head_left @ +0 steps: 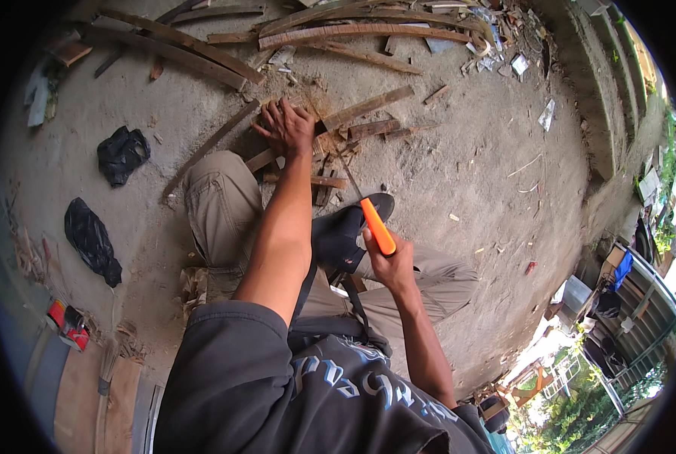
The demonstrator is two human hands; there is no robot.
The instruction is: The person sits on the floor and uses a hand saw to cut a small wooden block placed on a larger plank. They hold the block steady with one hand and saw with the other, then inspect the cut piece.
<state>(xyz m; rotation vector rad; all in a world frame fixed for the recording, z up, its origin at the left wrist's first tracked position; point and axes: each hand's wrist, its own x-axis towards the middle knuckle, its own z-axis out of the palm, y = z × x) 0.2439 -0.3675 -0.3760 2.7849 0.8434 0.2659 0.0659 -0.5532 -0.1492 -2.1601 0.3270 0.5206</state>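
My right hand is closed round the orange handle of a hand saw. Its thin blade, seen nearly edge-on, points away from me toward a wooden plank. Across that plank my left hand lies palm down with its fingers spread, covering part of the wood. Short wood offcuts lie under and beside the plank, close to the blade's far end. Whether the teeth touch the wood I cannot tell. A dark shoe of mine is beside the blade, below the saw's tip.
Long timber strips lie across the far ground, with another strip left of my left hand. Two black plastic bags rest at left. Concrete steps rise at far right; scraps litter the ground.
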